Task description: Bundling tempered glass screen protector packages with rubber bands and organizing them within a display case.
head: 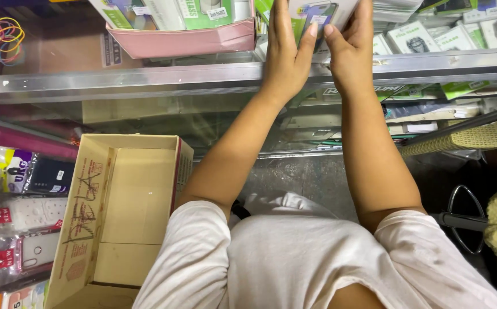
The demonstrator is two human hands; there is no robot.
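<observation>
**Both hands on a flat packet at the worktop**

Head view: our left hand and right hand close from either side on a slim packet held over the glass worktop. We judge it light, stiff and glossy, best held by the edges. An open cardboard box sits below our left elbow; a pink tray lies left of the hands.

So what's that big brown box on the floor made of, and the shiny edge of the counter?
The brown box looks like plain matte cardboard: flat folded flaps, dull tan walls. The counter edge seems to be brushed metal, maybe aluminium, grey with soft streaky shine.
</observation>
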